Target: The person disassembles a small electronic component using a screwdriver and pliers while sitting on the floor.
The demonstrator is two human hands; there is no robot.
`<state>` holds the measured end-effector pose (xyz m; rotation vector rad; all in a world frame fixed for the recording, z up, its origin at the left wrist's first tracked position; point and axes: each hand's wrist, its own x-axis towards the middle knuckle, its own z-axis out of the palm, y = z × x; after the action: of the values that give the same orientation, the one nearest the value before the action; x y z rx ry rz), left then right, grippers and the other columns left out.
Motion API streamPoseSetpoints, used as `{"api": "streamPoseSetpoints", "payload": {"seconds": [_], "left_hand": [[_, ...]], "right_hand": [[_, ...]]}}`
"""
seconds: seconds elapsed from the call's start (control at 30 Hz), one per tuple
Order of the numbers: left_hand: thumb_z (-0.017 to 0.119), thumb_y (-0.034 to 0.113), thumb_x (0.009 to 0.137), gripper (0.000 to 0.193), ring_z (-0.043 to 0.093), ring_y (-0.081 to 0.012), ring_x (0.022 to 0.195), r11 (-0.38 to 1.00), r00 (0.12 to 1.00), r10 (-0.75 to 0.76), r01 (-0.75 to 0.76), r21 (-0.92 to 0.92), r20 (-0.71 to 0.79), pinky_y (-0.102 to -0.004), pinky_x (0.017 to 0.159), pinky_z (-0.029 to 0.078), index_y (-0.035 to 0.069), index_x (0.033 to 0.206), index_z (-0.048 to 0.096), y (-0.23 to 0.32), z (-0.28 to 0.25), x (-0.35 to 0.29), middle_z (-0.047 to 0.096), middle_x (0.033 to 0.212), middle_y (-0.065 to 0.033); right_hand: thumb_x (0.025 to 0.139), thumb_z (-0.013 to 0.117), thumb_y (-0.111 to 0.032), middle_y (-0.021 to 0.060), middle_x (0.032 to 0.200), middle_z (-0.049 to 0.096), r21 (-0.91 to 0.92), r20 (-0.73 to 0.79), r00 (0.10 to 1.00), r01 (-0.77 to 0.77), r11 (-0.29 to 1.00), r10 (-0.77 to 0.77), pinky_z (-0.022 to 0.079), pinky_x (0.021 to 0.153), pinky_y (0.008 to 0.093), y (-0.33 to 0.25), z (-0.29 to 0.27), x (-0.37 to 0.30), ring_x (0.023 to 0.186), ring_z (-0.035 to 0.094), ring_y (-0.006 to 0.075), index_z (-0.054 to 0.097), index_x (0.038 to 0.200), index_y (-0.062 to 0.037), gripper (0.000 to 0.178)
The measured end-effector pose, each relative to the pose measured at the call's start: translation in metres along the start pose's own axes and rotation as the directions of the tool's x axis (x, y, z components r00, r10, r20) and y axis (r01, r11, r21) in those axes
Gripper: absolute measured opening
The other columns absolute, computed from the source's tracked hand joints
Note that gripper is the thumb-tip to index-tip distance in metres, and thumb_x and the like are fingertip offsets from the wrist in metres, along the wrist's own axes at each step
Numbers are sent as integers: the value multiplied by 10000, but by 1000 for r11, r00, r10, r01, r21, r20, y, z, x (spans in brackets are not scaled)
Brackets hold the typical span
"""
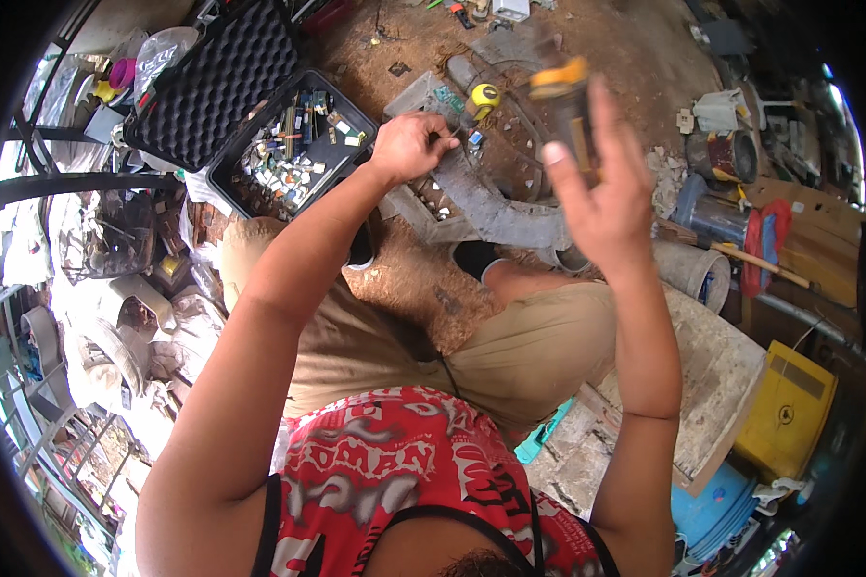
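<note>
My left hand is closed, with its fingertips bent down over the end of a grey curved metal piece. Whatever those fingers pinch is hidden. A small blue piece lies just right of them. Raised at the right, my right hand grips a black-and-yellow tool, which is smeared by motion so its kind is unclear. Between the hands sits a round yellow-and-black thing. Left of my left hand, an open black case holds many small circuit boards and chips.
The case's foam-lined lid leans back at the far left. On the right are a grey bucket, a wooden board, a yellow box and a blue container. White bags and scrap crowd the left side.
</note>
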<state>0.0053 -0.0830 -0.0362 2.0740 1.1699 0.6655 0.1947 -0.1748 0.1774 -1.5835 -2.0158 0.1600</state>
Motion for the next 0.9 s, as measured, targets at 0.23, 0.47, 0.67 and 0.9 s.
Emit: {"api": "streamPoseSetpoints", "payload": {"seconds": [0.23, 0.47, 0.67, 0.9], "left_hand": [[730, 328, 812, 210, 642, -313, 913, 1000, 1000, 11, -11, 12, -2, -419, 751, 513, 124, 825, 681, -4, 1, 3, 682, 880, -85], [720, 294, 810, 174, 655, -311, 852, 989, 994, 107, -102, 104, -37, -428, 711, 527, 127, 820, 671, 10, -12, 3, 672, 855, -74], [690, 252, 825, 133, 661, -294, 795, 943, 969, 231, -200, 267, -91, -414, 656, 533, 126, 827, 648, 38, -45, 3, 653, 847, -39], [704, 238, 824, 146, 653, -312, 739, 907, 939, 336, -300, 297, -76, -415, 615, 536, 104, 837, 648, 39, -61, -2, 637, 832, -56]], "right_hand": [[895, 654, -349, 170, 981, 617, -51, 75, 993, -91, 995, 95, 528, 727, 411, 0, 1, -9, 834, 649, 300, 434, 1422, -11, 664], [910, 643, -368, 249, 1224, 567, -177, 195, 712, -651, 738, 675, 439, 976, 475, 44, 76, -75, 1125, 560, 401, 446, 1346, 24, 618], [852, 692, -364, 219, 1175, 483, -218, 295, 873, -334, 917, 388, 418, 964, 492, 55, 147, -103, 1116, 475, 406, 459, 1334, 1, 647], [950, 577, -473, 186, 1335, 514, 531, 221, 840, -529, 662, 495, 442, 945, 423, 55, 81, -70, 1218, 517, 287, 472, 1382, -62, 605]]}}
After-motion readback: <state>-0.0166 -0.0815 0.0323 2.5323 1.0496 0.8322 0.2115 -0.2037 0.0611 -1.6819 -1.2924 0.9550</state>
